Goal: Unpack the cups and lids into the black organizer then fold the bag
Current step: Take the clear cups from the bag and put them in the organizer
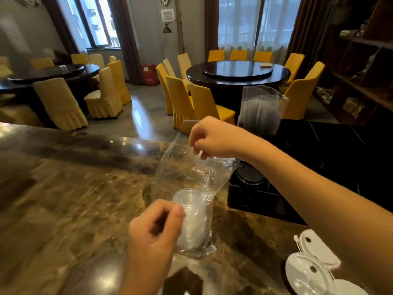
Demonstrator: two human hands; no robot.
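A clear plastic bag (185,167) lies on the marble counter with a short stack of clear cups (192,220) in its near end. My left hand (155,233) grips the bag around those cups. My right hand (212,139) pinches the bag's upper part and holds it up. The black organizer (265,199) stands to the right; a tall stack of clear cups (259,111) rises from one slot, and another round slot (249,174) shows near the bag. White lids (308,271) lie at the bottom right.
The brown marble counter (74,199) stretches left. Beyond it are round dark tables (238,71) with yellow-covered chairs (59,103). Wooden shelves (361,60) stand at the right.
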